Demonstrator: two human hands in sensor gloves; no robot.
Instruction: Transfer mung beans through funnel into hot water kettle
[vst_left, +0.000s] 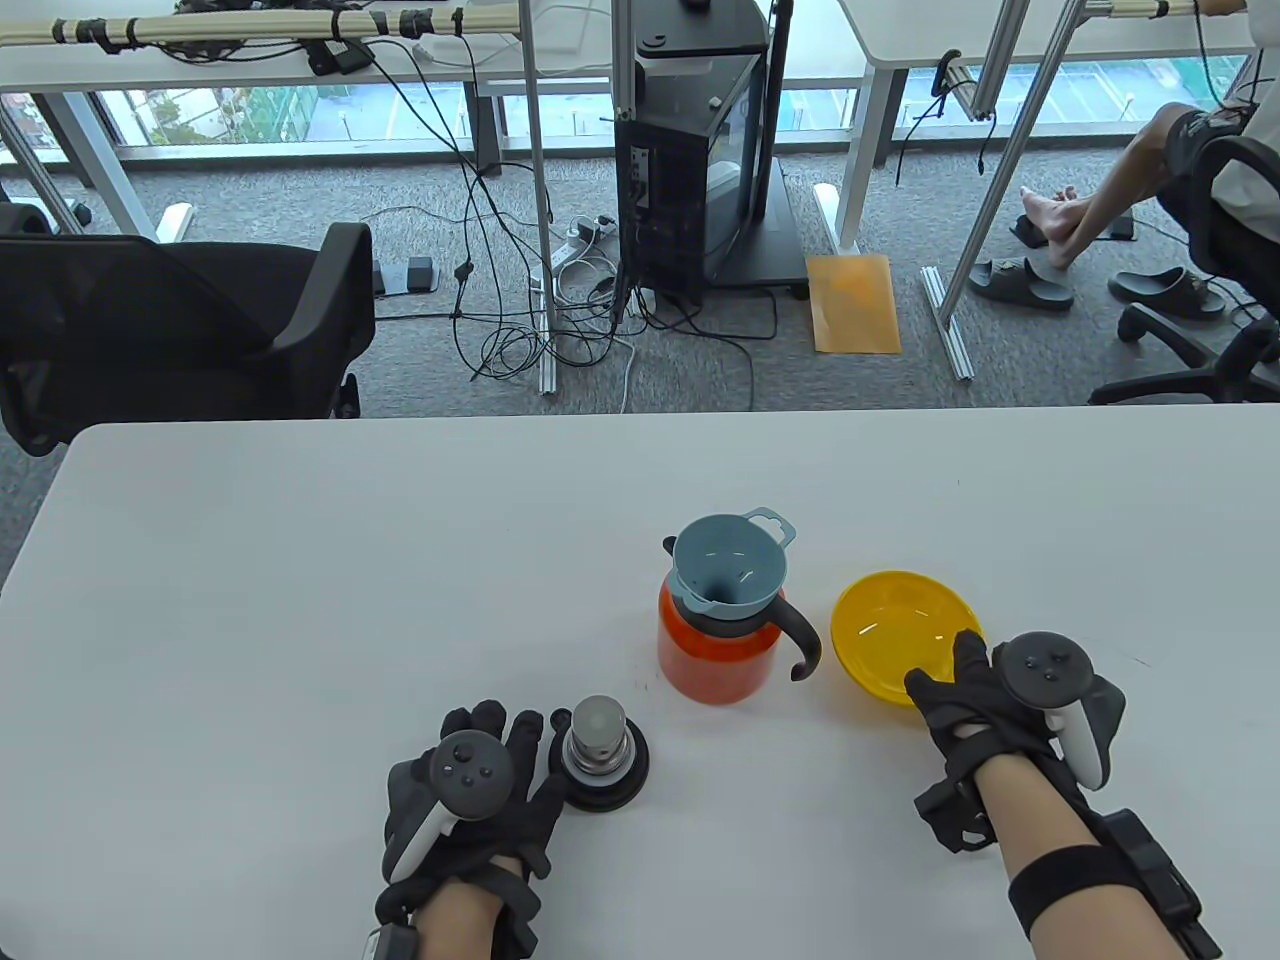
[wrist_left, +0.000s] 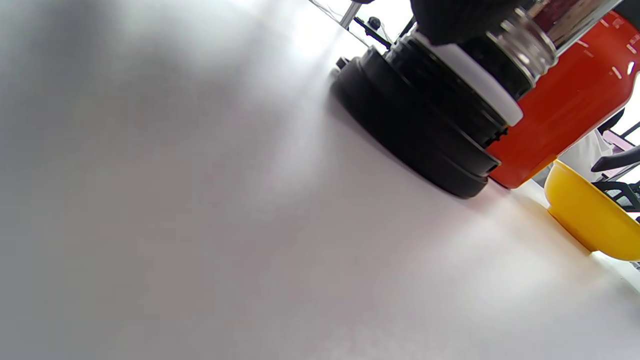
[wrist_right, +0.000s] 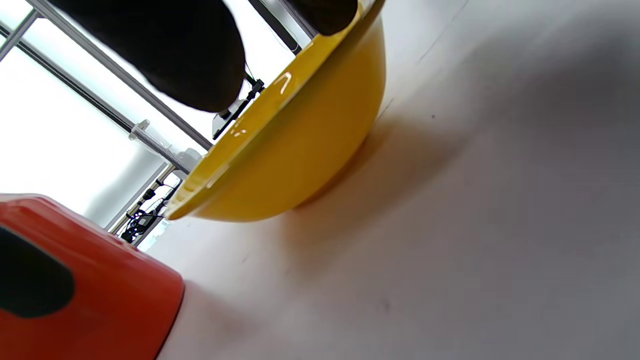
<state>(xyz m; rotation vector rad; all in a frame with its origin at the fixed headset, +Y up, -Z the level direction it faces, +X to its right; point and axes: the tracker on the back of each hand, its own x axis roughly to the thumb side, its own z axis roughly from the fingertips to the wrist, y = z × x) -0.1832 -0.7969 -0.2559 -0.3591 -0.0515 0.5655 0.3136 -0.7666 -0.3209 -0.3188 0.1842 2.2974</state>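
The orange kettle (vst_left: 712, 655) stands mid-table with the blue funnel (vst_left: 728, 562) seated in its mouth. The yellow bowl (vst_left: 900, 632) stands right of it and looks empty; I see no mung beans. My right hand (vst_left: 945, 668) grips the bowl's near rim, thumb outside and a finger over the rim; the bowl (wrist_right: 295, 150) rests on the table. The kettle lid (vst_left: 598, 755) lies upside down left of the kettle. My left hand (vst_left: 543, 760) lies spread beside the lid, and a fingertip (wrist_left: 450, 20) touches the lid (wrist_left: 425, 130).
The white table (vst_left: 300, 600) stretches wide to the left and far side. Its far edge is well behind the kettle. A black chair (vst_left: 180, 330) stands beyond the table's far left corner.
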